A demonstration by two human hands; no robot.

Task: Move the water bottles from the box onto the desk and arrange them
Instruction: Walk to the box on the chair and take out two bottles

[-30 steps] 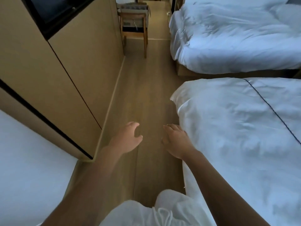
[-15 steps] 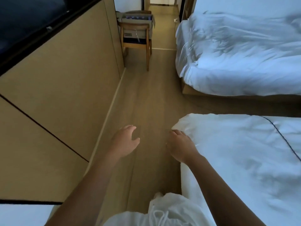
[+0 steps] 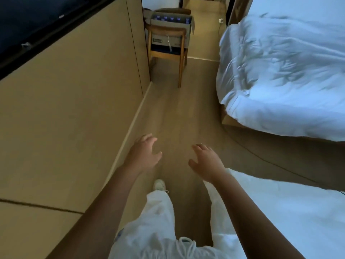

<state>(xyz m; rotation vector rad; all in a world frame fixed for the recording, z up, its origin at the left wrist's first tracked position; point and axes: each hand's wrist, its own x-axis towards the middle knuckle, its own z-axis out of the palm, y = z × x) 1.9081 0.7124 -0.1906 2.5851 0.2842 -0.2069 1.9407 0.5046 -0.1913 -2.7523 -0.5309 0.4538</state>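
An open cardboard box (image 3: 170, 27) sits on a wooden chair (image 3: 168, 53) at the far end of the aisle. Several water bottles with blue caps (image 3: 170, 18) show inside its top. My left hand (image 3: 144, 155) and my right hand (image 3: 206, 161) are held out in front of me above the floor, both empty with loosely spread fingers. They are far from the box. The desk is not in view.
A tan cabinet wall (image 3: 74, 109) with a dark screen (image 3: 37, 21) runs along the left. Two beds with white duvets stand on the right, the far bed (image 3: 283, 71) and the near bed (image 3: 289, 212). A narrow wooden floor aisle (image 3: 177, 118) leads to the chair.
I have walked forward along the aisle; the chair and box are nearer and the near bed has slid back. Both hands stay empty and raised.
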